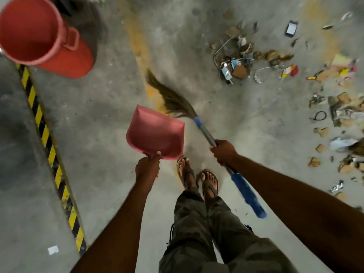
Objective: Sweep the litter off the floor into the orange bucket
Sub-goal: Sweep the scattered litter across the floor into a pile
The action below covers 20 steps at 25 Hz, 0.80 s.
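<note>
Only one view, worn up on the head. Looks forward and almost straight down at the floor (94, 119). Sees own feet (197, 178) just below the middle. Wide and bendy at the sides. Not close: floor far below, seen from standing height.

No text, label or number can be read; printing on the litter (289, 70) is too blurred.

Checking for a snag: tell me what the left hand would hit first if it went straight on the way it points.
The left hand grips the dustpan, which leads; past its front edge the broom bristles come first, though depth is unclear and they may hang lower.
</note>
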Tool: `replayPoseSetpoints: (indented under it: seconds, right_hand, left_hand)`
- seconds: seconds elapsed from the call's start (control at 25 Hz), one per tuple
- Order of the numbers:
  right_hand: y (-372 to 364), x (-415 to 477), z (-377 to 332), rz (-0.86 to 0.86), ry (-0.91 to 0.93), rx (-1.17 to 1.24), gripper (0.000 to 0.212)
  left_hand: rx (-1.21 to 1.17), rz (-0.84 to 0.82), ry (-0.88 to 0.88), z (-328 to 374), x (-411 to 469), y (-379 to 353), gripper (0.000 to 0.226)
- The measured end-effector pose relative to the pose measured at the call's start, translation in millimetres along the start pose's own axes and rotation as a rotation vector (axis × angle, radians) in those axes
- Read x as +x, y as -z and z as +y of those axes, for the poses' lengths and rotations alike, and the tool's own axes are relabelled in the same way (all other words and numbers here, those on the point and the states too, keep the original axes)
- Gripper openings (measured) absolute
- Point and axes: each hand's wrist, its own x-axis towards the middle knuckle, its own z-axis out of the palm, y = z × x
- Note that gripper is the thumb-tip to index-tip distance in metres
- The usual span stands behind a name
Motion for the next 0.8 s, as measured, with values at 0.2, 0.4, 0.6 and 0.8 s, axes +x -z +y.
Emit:
replayPoseSetpoints:
  seconds: [0.2, 0.4, 0.6, 0.8]
  right_hand:
    - [62.5, 38.0, 24.4, 0.272, -0.198, 0.192, 0.020]
    - [116.9, 39.6, 14.4, 0.555, -0.273, 0.360, 0.032]
    - [122.7, -0.6, 21.6, 0.673, -0.228, 0.457, 0.040]
    - [76.5, -31.0, -8.0, 0.562, -0.037, 0.533, 0.029]
  left_hand:
    - [0.082, -0.116, -0.098, 58.6, 21.5, -37.4, 0.048]
    - [0.222, -0.223, -0.270, 130.3, 13.8, -81.8, 0.055]
    - [0.305, -0.230, -0.342, 155.7, 18.8, -96.6, 0.069]
    - [0.311, -0.173, -0.263, 129.8, 37.6, -59.3, 0.056]
